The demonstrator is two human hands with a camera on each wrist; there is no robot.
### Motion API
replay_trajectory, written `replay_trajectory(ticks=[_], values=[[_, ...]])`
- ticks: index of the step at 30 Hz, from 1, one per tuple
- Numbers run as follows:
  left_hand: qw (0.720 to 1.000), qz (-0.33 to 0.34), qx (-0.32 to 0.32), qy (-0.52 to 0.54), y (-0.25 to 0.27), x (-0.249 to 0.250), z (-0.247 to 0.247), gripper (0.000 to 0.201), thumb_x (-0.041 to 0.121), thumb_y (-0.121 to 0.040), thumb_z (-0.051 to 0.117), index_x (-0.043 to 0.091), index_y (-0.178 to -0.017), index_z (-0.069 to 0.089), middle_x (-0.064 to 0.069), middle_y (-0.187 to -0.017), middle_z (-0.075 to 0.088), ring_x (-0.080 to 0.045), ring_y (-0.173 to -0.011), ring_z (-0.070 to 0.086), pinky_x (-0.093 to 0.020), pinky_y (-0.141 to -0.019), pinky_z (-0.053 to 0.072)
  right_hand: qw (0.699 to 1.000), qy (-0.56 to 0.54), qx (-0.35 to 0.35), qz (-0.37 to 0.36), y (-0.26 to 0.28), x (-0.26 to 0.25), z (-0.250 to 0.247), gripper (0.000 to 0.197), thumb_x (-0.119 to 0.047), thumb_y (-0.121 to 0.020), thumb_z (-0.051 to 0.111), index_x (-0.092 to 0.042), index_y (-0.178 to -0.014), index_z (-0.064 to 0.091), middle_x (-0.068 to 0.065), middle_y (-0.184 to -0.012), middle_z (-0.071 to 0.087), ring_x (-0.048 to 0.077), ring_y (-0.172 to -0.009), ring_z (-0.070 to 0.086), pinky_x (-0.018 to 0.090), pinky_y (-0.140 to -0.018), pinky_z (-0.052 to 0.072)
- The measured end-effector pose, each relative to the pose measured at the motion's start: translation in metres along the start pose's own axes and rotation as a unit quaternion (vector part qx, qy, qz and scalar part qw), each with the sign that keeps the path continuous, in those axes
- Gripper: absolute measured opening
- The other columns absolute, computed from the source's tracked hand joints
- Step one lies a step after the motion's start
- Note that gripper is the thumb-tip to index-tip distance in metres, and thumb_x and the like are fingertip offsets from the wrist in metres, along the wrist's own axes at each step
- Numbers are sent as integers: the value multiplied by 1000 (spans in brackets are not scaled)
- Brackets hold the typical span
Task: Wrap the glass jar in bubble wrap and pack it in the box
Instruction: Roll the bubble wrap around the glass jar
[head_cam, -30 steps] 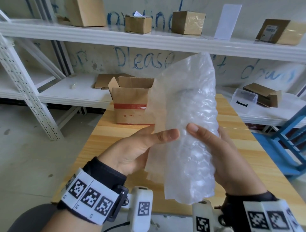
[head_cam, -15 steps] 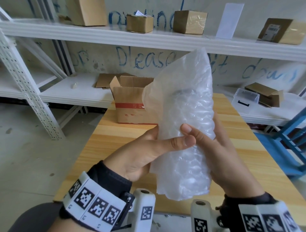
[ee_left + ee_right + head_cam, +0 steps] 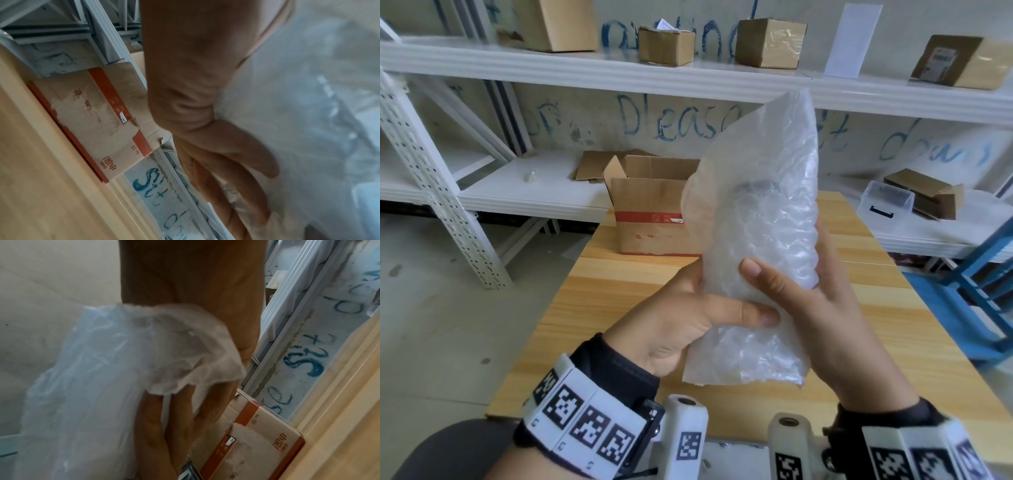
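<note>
Both hands grip the bubble wrap [image 3: 760, 240] roll upright over the table [image 3: 599, 308]: left hand [image 3: 688, 325] low, right hand [image 3: 825, 308] mid. Jar [image 3: 755, 188] sits inside. Open box [image 3: 650, 212] is straight ahead, left hand nearer.

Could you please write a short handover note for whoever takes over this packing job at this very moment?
Left hand: grips the bubble wrap low down, thumb across its front.
Right hand: grips the same roll from the other side.
Glass jar: only a dark shape inside the wrap, held upright above the table.
Box: open on the table behind the roll.
Done: jar looks rolled in wrap.
Left: fold in the loose ends, put the bundle in the box.
</note>
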State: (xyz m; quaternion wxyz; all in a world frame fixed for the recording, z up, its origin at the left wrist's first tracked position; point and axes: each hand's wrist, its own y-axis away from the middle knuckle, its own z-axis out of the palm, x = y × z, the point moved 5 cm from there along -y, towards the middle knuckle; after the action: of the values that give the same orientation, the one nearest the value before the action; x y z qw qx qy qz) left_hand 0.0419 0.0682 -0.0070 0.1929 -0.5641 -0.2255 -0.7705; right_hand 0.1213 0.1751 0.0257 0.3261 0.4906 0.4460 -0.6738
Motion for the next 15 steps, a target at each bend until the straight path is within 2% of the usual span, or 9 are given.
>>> replay_trajectory(ticks=[3,5,8,10,12,15], values=[[1000,-3,13,1,-1,0,-3,70,-2,-61,84,13,-126,65,-14,-111,77,-34,-101,76,-48,-86,61,1000,-6,0,9,0,2,0,64,-5,-80,75,-28,-136,53,1,-120,74,19,-107,75,33,-82,62],[1000,-4,21,-2,-1,1,-5,71,-1,-59,85,14,-126,65,-13,-110,78,-32,-99,76,-45,-83,62,1000,-4,3,20,0,5,-1,66,-5,-80,77,-27,-137,51,2,-120,74,19,-106,75,34,-82,63],[999,-3,23,-28,-1,1,-6,64,-3,-64,86,16,-122,67,-9,-107,79,-28,-97,77,-42,-81,62,999,11,16,48,0,12,-4,67,-12,-75,86,-25,-131,51,4,-118,74,22,-102,76,40,-79,64],[999,-8,9,-43,1,0,-4,56,-4,-69,84,17,-119,69,-7,-106,80,-26,-98,77,-40,-82,61,997,25,28,65,0,15,-7,64,-18,-71,82,-23,-127,51,5,-114,74,22,-98,77,41,-76,65],[999,-7,-22,-47,2,0,2,55,5,-67,84,19,-119,70,-4,-107,80,-21,-101,76,-34,-82,61,995,49,34,84,0,16,-10,64,-21,-68,81,-21,-124,51,6,-113,74,21,-94,77,43,-75,65],[999,-6,-24,-35,5,2,8,57,33,-57,82,26,-112,70,2,-100,81,-14,-95,77,-28,-76,61,991,69,22,110,1,16,-11,64,-24,-66,80,-20,-122,51,8,-112,73,21,-90,78,39,-71,66]])
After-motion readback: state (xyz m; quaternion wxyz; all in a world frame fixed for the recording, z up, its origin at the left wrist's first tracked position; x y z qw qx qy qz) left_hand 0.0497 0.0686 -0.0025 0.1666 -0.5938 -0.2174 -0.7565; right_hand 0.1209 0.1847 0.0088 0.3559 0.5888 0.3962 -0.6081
